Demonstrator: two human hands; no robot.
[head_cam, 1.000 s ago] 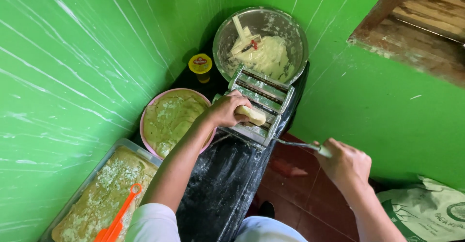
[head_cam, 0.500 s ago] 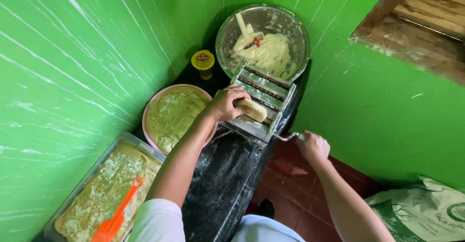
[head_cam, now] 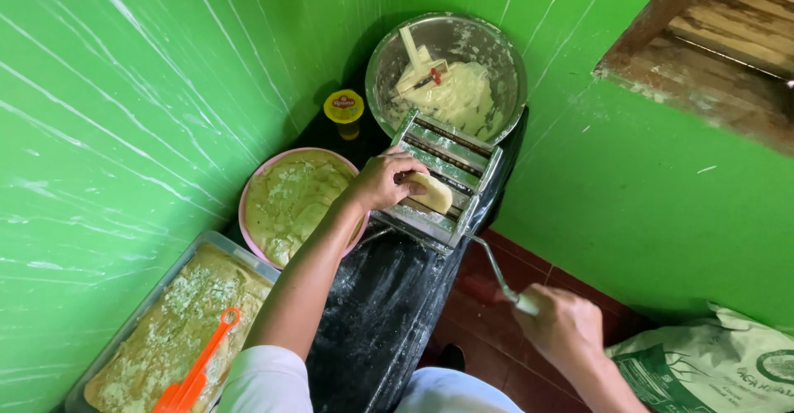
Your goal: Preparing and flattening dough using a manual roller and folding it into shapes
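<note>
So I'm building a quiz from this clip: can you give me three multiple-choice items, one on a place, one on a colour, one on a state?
1. Where is the dough piece?
A. on top of the roller machine
B. in the steel bowl
C. on the floor

2. What colour is the scraper in the tray?
A. blue
B. orange
C. white

3. What is the right hand doing?
A. resting open on the sack
B. lifting the jar
C. gripping the crank

Answers:
1 A, the left hand presses it onto the machine's top.
2 B, it is bright orange against the pale dough.
3 C, its fingers close round the crank's white grip.
</note>
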